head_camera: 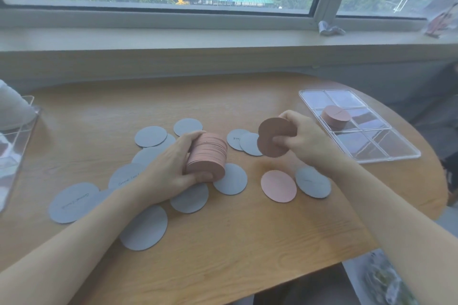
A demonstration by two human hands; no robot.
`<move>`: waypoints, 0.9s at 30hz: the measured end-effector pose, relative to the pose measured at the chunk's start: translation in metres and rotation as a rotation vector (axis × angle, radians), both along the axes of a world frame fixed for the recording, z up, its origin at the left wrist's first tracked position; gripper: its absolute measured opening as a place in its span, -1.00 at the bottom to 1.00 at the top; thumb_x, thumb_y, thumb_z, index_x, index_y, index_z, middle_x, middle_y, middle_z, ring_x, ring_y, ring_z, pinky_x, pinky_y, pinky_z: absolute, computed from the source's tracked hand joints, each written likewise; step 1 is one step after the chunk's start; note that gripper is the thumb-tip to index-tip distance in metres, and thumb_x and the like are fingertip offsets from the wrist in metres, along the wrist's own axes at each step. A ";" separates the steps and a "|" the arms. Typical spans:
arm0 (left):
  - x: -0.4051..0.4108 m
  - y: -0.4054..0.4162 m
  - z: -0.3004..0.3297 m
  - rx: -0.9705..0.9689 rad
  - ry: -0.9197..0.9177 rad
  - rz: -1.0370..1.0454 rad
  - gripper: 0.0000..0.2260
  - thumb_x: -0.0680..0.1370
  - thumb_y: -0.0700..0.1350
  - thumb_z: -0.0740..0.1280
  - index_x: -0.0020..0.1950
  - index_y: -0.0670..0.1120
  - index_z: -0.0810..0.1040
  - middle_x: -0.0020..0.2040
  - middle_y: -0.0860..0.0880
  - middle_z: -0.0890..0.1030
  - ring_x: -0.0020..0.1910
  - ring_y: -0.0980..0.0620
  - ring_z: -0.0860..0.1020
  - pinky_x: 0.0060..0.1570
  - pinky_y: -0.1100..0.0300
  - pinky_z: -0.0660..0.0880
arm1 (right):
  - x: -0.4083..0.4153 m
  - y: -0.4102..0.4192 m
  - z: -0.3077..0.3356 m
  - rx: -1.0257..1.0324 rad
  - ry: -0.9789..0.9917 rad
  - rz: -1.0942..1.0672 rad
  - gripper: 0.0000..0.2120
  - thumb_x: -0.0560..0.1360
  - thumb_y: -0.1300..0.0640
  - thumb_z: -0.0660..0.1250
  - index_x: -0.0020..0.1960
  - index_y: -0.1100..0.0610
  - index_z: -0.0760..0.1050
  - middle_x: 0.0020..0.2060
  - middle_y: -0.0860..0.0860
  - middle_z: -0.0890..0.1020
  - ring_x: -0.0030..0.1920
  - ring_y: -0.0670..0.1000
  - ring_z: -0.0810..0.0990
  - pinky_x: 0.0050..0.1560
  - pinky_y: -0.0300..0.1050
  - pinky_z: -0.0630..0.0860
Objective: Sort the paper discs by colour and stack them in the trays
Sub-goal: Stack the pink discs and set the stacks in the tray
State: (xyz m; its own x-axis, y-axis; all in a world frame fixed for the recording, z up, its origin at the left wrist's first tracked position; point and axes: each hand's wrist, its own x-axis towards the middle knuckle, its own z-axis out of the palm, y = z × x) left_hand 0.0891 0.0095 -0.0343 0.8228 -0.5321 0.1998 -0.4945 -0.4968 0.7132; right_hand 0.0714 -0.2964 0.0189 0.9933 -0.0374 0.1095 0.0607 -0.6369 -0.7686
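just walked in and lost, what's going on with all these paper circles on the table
A person is sorting paper discs by colour. The left hand grips a thick pink stack on its side, while the right hand holds a couple of pink discs above the wooden table. A smaller pink pile already sits in one compartment of the clear tray. One loose pink disc and many grey discs lie scattered, unsorted.

The left hand point(171, 168) covers part of the pink stack point(207, 156) it grips, and its forearm hides parts of several grey discs point(74, 202). Handwriting on those discs is too blurred to read. Far left of that hand, a clear container point(14, 141) is cut off by the frame edge.
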 end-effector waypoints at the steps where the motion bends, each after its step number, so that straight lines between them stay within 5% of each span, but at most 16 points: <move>1: 0.000 0.000 0.000 -0.001 -0.003 -0.001 -0.24 0.38 0.29 0.42 0.49 0.11 0.23 0.24 0.25 0.49 0.15 0.28 0.51 0.06 0.47 0.36 | 0.001 0.007 0.001 0.059 -0.031 -0.013 -0.79 0.45 0.28 0.43 0.00 0.04 0.54 -0.12 -0.06 0.67 -0.07 -0.05 0.64 -0.07 -0.18 0.52; 5: 0.001 -0.001 0.000 -0.028 0.014 -0.015 -0.24 0.38 0.27 0.44 0.50 0.08 0.25 0.24 0.24 0.50 0.16 0.27 0.53 0.05 0.49 0.37 | 0.006 0.042 -0.002 0.246 -0.092 0.001 -0.80 0.46 0.34 0.40 0.02 0.12 0.58 -0.17 -0.06 0.68 -0.17 -0.21 0.63 -0.13 -0.34 0.48; 13: 0.004 -0.002 -0.004 -0.052 0.035 -0.005 -0.29 0.44 0.02 0.55 0.49 0.07 0.27 0.16 0.26 0.53 0.08 0.27 0.57 -0.03 0.48 0.39 | 0.018 0.072 -0.009 0.339 -0.215 -0.040 -0.76 0.44 0.36 0.36 0.01 0.08 0.60 -0.13 -0.07 0.70 -0.04 -0.05 0.66 0.05 -0.04 0.60; 21: 0.003 -0.002 -0.005 -0.049 0.012 0.006 -0.16 0.41 0.26 0.49 0.55 0.28 0.08 0.31 0.28 0.45 0.21 0.37 0.48 0.08 0.47 0.38 | 0.019 0.086 -0.023 0.663 0.018 0.110 -0.78 0.63 0.26 0.20 0.21 0.17 0.56 0.10 0.17 0.68 0.14 0.21 0.64 0.22 0.21 0.55; 27: 0.004 -0.003 -0.005 -0.047 0.015 0.010 -0.21 0.37 0.27 0.47 0.51 0.27 0.16 0.25 0.24 0.51 0.13 0.32 0.54 0.05 0.36 0.42 | 0.022 0.078 -0.020 0.624 -0.089 0.011 -0.79 0.63 0.27 0.21 0.15 0.14 0.59 0.03 0.09 0.70 0.04 0.07 0.66 0.06 0.01 0.58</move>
State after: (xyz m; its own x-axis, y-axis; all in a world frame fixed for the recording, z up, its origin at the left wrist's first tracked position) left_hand 0.0936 0.0065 -0.0394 0.8313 -0.5137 0.2122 -0.4786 -0.4674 0.7433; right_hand 0.0935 -0.2184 -0.0015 0.9820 -0.1112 0.1528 0.1457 -0.0693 -0.9869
